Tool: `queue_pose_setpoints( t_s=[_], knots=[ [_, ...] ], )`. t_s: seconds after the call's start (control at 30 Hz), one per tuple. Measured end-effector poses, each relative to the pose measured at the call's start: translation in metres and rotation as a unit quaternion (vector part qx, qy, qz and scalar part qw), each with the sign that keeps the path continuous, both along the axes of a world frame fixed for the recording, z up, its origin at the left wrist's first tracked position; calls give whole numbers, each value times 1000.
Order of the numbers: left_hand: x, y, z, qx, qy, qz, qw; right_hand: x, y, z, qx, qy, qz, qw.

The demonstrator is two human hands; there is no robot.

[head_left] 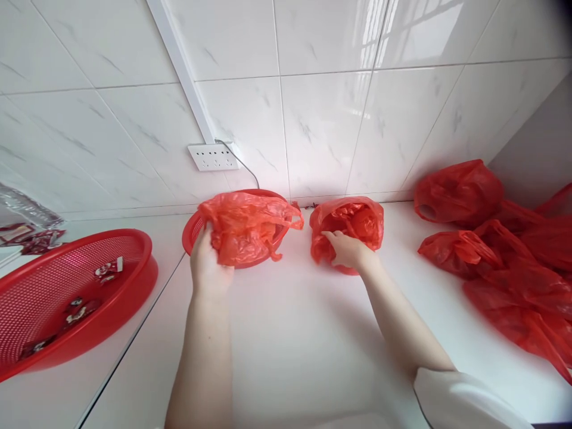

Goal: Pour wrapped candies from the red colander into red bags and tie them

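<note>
With left hand (209,261), clamps the left end of a crumpled bag (248,229) over the small basket (192,231). With right hand (351,249), fingers apart, touches the open-mouthed bag (353,215) just right of that basket.

The left grip (206,257) is holding a crumpled red bag (245,229) over a red basket (189,233). The right grip (349,250) is touching an open red bag (372,225), while other bags (522,280) are lying to that grip's right on the white worktop (290,351).
</note>
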State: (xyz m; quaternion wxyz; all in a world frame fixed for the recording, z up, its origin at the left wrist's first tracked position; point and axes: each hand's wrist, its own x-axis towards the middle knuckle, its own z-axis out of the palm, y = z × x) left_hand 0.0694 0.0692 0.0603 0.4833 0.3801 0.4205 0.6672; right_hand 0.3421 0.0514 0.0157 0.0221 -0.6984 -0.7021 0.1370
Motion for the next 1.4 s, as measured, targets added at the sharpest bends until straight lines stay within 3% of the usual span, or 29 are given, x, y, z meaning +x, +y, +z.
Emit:
queue_pose_setpoints(
  t_s=[0.1, 0.17, 0.23, 0.3, 0.43, 0.57, 0.63, 0.7, 0.77, 0.83, 0.9, 0.93, 0.97, 1.0, 1.07, 1.17, 1.3, 1.4],
  knots=[
    [-11, 1, 7, -9, 4, 0, 1000, 17, 9, -1, 39, -14, -50, 998],
    [-15, 0, 11, -18, -4, -4, 1000, 24, 14, 1, 136, -4, -90, 987],
    [-15, 0, 14, -25, -33, -19, 999, 27, 17, 1, 267, 12, -119, 956],
    [-12, -1, 15, -35, -65, -47, 996, 26, 16, 2, 333, 22, -119, 935],
    [3, -3, 11, -66, -57, -114, 990, 11, -5, 17, 321, 93, -13, 942],
    [21, -5, 2, -107, 6, -156, 982, -8, -31, 39, 311, 285, 200, 885],
    [27, -4, -3, -111, 17, -174, 978, -14, -36, 42, 280, 355, 221, 864],
    [30, -2, -7, -101, 22, -181, 978, -18, -35, 40, 276, 389, 166, 863],
    [32, -2, -8, -86, 58, -148, 984, -19, -31, 36, 304, 393, 88, 864],
    [33, -7, -5, -48, 159, -42, 985, -19, -28, 33, 334, 376, 31, 864],
    [37, -19, 0, 29, 289, 82, 953, -19, -26, 31, 339, 358, -3, 870],
    [39, -28, 3, 79, 347, 119, 927, -19, -26, 31, 333, 352, -11, 875],
    [43, -37, 6, 126, 392, 118, 904, -20, -27, 31, 326, 347, -16, 879],
    [47, -47, 7, 164, 424, 84, 887, -22, -28, 31, 319, 346, -14, 882],
    [58, -62, 7, 196, 468, -50, 861, -25, -32, 33, 304, 350, 4, 886],
    [74, -67, -5, 133, 501, -204, 830, -31, -38, 37, 273, 369, 43, 887],
    [80, -46, -30, 26, 562, -287, 775, -28, -44, 45, 251, 377, 53, 890],
    [68, -30, -48, -63, 587, -338, 734, -8, -40, 49, 288, 410, -13, 865]
  ],
)
